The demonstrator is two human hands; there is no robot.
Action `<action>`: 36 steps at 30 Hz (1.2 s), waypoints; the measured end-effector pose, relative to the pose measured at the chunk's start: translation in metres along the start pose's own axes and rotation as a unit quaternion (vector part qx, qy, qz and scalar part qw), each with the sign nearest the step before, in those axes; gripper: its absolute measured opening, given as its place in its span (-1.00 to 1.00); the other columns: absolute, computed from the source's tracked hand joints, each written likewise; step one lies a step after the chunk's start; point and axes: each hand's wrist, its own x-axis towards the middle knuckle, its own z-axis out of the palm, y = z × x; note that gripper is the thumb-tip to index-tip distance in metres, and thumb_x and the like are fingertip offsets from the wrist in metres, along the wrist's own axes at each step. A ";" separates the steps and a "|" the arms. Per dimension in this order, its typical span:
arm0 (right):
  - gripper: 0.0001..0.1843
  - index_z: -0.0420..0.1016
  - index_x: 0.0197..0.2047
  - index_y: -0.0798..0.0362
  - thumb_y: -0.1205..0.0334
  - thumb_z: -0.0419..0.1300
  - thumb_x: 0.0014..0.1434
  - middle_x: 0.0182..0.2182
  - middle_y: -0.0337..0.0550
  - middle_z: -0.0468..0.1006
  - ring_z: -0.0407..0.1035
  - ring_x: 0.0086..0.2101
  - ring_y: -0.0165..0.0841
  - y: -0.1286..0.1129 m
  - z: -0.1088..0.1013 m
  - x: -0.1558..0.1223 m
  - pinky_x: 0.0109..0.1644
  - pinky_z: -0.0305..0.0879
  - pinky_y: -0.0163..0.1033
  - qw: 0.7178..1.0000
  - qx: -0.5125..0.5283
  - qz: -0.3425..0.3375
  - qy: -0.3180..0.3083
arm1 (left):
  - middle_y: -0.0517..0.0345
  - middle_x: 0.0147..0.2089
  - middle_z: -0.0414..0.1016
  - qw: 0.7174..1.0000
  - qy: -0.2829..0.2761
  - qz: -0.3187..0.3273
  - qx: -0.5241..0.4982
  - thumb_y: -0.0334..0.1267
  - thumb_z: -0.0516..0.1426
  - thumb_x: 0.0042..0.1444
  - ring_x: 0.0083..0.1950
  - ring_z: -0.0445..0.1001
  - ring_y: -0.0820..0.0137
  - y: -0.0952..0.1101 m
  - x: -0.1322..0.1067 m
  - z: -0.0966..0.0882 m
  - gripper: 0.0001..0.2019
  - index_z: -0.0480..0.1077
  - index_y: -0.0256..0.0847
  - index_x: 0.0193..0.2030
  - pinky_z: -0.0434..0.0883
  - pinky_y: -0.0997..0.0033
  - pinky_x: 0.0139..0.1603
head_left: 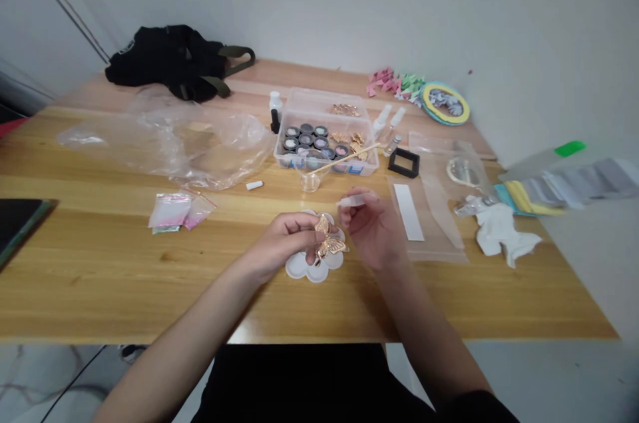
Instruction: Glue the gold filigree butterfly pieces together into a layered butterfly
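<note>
My left hand (pixel 282 243) pinches a gold metal butterfly ornament (pixel 325 240) by its edge, holding it just above a white flower-shaped mixing palette (pixel 314 268). My right hand (pixel 372 226) grips a small translucent plastic dropper bottle (pixel 352 200) between thumb and fingers, close to the butterfly but apart from it. The palette lies on the wooden table (pixel 100 276) below both hands, and my hands hide part of it.
Behind my hands stands a transparent divided box (pixel 319 106) holding several small round pigment jars and gold pieces. A glass cup with a wooden stick (pixel 310 180) rests at its front. A plastic sheet (pixel 174 140), a black bag (pixel 172 62), a black frame (pixel 403 162), and a white cloth (pixel 502 231) lie around.
</note>
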 end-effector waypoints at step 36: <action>-0.78 0.57 -0.30 -0.06 0.14 0.36 -0.09 -0.46 -0.29 0.52 0.29 -0.51 -0.46 0.001 0.000 -0.005 -0.43 0.29 -0.30 0.982 -0.153 -0.112 0.014 | 0.19 -0.55 0.49 0.996 0.068 -0.005 -0.059 -0.26 0.29 -0.16 -0.63 0.28 0.57 0.004 0.002 0.002 -0.81 0.58 -0.30 -0.37 0.16 0.54 -0.59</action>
